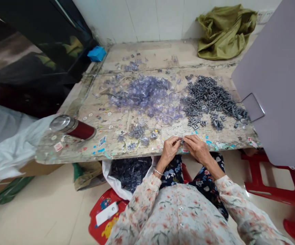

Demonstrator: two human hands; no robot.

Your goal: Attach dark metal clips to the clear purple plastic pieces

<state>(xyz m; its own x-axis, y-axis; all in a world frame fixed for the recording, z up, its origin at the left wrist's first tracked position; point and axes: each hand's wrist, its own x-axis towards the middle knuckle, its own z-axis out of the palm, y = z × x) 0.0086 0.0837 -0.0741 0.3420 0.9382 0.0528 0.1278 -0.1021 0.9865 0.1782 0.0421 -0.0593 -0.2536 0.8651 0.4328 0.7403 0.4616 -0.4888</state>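
At the front edge of the worn wooden table (91,98), my left hand (171,148) and my right hand (196,146) meet with fingertips pinched together. Between them is a small grey plastic part (181,141), mostly hidden by the fingers. Ahead and to the right spreads a heap of small dark grey plastic parts (208,93). A pile of clear, purplish plastic pieces (147,93) covers the middle of the table. Left of my hands sits a small group of clear-and-grey pieces (138,132).
A red thermos (82,129) lies at the left. Below the table edge, a white sack (108,173) holds many dark parts. A red stool (95,212) bears a white phone (107,213). An olive cloth bag (221,34) sits at the back; a large pale panel (277,81) stands at right.
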